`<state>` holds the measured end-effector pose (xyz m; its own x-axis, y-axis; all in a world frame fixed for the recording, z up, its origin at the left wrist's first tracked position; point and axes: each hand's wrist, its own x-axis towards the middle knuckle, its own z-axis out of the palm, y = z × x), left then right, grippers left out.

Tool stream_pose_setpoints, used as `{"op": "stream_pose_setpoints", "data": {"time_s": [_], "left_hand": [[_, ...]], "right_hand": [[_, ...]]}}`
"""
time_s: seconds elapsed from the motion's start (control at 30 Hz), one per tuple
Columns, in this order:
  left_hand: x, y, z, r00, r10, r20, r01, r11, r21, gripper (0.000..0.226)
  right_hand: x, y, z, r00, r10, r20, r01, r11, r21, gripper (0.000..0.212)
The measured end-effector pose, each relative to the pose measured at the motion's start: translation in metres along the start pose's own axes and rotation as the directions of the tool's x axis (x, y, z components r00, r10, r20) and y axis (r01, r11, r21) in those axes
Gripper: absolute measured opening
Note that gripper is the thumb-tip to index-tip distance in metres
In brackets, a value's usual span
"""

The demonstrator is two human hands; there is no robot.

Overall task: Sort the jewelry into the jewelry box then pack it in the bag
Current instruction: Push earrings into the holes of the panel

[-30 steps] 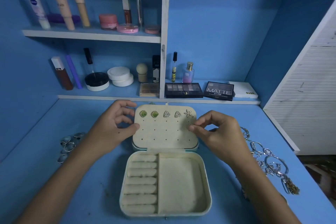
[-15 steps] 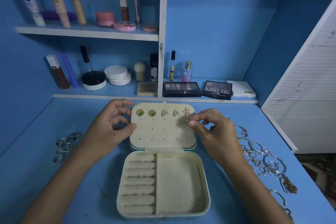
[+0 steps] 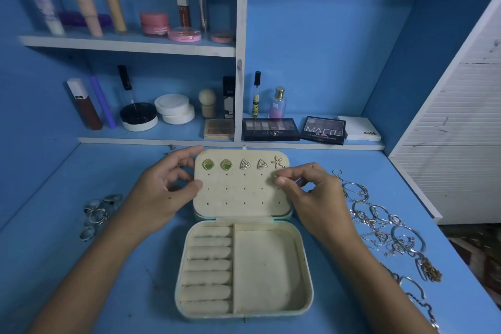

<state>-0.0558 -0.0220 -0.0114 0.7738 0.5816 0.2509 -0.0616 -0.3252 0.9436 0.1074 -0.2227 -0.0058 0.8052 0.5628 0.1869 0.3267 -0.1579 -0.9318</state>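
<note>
A cream jewelry box [image 3: 306, 274] lies open on the blue table. Its raised lid panel [image 3: 241, 195] carries two green earrings [image 3: 217, 164], two triangular earrings [image 3: 253, 164] and a star-shaped earring [image 3: 278, 161] in the top row. My left hand [image 3: 162, 190] grips the lid's left edge, thumb on the front. My right hand [image 3: 306, 192] is at the lid's right edge and pinches a small earring at the second row, just below the star earring. The box's ring rolls and its right compartment hold nothing.
Several rings [image 3: 99, 214] lie on the table to the left. A pile of bracelets and chains [image 3: 385, 230] stretches along the right. Cosmetics and palettes [image 3: 322, 130] fill the shelves behind. A white slatted panel [image 3: 461, 144] stands at the right.
My right hand has shifted slightly up and left along the lid's right edge, bringing the pinched earring close under the star earring. My left hand keeps its grip.
</note>
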Motion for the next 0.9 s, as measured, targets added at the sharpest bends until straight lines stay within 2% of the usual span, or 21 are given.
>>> {"op": "stream_pose_setpoints", "data": {"time_s": [0.33,0.57,0.73,0.9], "left_hand": [[-0.001,0.001,0.000,1.000,0.003,0.014,-0.003,1.000,0.024,0.055],[-0.001,0.002,0.001,1.000,0.012,0.005,-0.012,1.000,0.005,0.052],[0.000,-0.002,-0.001,1.000,0.019,0.010,-0.019,1.000,0.013,0.052],[0.001,-0.005,-0.002,1.000,0.013,0.017,-0.013,1.000,0.016,0.052]], "right_hand": [[0.001,0.004,0.000,0.999,-0.004,-0.036,0.003,1.000,-0.014,0.006],[0.005,0.010,0.001,0.997,0.016,-0.079,-0.016,1.000,0.008,0.023],[0.008,0.014,0.002,0.998,-0.010,-0.067,0.010,1.000,0.010,0.025],[0.013,0.018,0.000,1.000,0.012,-0.026,-0.013,1.000,-0.015,0.045]]}}
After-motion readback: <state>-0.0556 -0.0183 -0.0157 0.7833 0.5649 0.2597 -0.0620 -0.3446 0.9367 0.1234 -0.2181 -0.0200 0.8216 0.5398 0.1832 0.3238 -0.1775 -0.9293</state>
